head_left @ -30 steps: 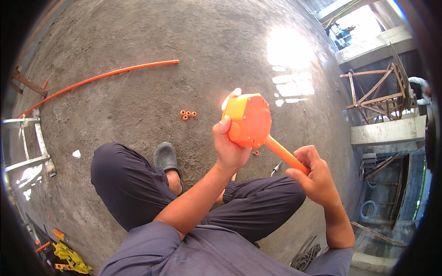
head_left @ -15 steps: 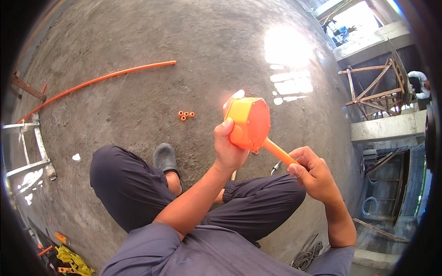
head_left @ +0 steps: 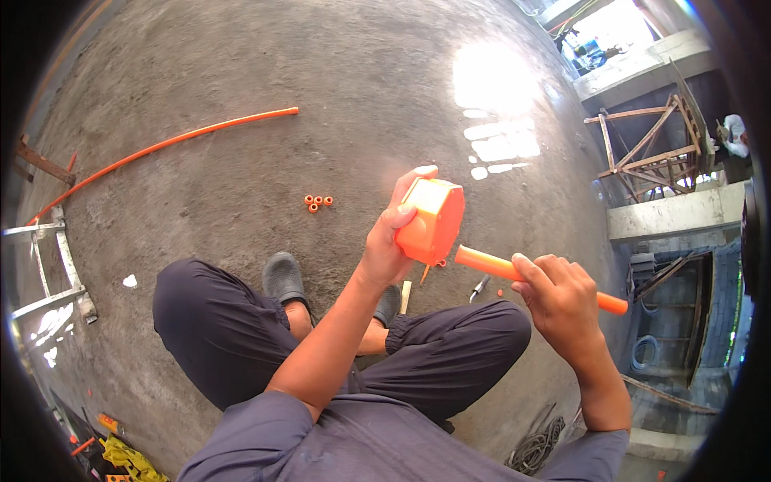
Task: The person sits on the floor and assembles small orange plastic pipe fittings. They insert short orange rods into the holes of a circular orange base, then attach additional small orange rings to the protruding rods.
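Note:
My left hand (head_left: 391, 229) is closed around an orange octagonal electrical junction box (head_left: 431, 221), thumb on its side and fingers behind it. My right hand (head_left: 554, 297) grips a short orange conduit pipe (head_left: 486, 261) around its middle. The pipe slants down to the right, its far end sticking out past my hand. A small gap shows between its near end and the box's lower side. Below the box, on the floor between my legs, lie a wooden stick (head_left: 405, 297) and a slim tool with a metal tip (head_left: 479, 287).
Several small orange conduit fittings (head_left: 314, 202) sit on the concrete floor ahead. A long orange pipe (head_left: 185, 136) stretches across the left. A white ladder-like frame (head_left: 68, 261) stands at far left, a yellow bag (head_left: 132, 459) below. Coiled cable (head_left: 540, 447) lies near my right elbow; wooden scaffolding (head_left: 650, 149) stands right.
The short pipe has come away from the box and shifted right. My right hand has changed from a fingertip hold at its end to a grip around its middle.

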A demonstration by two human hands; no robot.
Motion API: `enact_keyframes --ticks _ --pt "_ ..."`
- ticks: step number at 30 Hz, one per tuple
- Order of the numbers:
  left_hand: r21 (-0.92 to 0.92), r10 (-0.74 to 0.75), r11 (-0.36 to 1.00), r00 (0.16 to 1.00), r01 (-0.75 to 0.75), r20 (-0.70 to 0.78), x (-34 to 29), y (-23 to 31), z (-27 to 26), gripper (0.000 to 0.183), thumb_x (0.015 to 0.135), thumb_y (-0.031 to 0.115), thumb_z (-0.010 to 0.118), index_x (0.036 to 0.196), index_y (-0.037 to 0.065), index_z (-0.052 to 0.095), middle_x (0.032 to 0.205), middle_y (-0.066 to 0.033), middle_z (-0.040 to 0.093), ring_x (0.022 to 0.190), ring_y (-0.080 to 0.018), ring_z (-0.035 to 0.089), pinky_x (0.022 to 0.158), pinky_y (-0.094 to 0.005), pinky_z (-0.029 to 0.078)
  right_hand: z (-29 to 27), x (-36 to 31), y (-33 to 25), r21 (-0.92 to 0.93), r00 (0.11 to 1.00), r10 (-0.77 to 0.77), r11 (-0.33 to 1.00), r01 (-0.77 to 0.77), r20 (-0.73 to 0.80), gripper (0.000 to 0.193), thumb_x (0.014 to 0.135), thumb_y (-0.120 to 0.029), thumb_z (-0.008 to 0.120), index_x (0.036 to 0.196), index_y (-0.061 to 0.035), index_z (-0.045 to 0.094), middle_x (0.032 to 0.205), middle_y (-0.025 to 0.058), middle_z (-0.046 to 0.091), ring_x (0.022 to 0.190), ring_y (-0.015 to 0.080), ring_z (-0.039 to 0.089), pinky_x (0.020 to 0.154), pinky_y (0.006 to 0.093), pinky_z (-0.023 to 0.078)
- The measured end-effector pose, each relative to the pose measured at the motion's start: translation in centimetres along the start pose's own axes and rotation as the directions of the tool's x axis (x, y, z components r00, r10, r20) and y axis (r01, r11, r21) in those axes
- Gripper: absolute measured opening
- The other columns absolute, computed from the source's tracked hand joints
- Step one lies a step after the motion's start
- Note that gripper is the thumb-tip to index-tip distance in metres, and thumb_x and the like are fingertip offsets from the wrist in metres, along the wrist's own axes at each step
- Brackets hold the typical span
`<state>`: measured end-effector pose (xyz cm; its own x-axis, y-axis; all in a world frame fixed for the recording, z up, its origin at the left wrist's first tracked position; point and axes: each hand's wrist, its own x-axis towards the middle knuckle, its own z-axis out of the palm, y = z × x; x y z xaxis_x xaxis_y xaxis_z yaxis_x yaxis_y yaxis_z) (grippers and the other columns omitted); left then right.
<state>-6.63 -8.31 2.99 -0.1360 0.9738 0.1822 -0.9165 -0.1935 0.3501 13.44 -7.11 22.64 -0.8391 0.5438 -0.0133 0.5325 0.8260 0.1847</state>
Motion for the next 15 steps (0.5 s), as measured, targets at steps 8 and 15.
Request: enact_keyframes --ticks 8,15 --pt "-0.038 -0.042 0.998 0.999 0.041 -0.016 -0.2 -1.1 0.5 0.061 0.094 0.036 0.051 0.149 0.012 0.040 0.131 -0.0106 0.056 0.118 -0.0216 0.059 0.101 -0.0381 0.049 -0.3 1.2 -1.2 -0.291 0.987 -0.151 0.944 0.159 0.050 0.026 0.091 -0.017 0.070 0.116 -0.0089 0.072 0.083 0.0021 0.060 0.068 0.0195 0.059 0.060 0.0359 0.045" --pt "0.000 -0.017 1.000 1.000 0.017 -0.011 -0.4 -1.3 0.6 0.062 0.093 0.036 0.051 0.149 0.012 0.040 0.131 -0.0108 0.054 0.118 -0.0210 0.057 0.100 -0.0364 0.048 -1.0 2.7 0.3 0.474 0.826 0.261 0.715 -0.513 0.499 0.021 0.099 -0.022 0.067 0.112 -0.0052 0.067 0.084 0.0124 0.065 0.068 0.0299 0.067 0.063 0.0425 0.050"
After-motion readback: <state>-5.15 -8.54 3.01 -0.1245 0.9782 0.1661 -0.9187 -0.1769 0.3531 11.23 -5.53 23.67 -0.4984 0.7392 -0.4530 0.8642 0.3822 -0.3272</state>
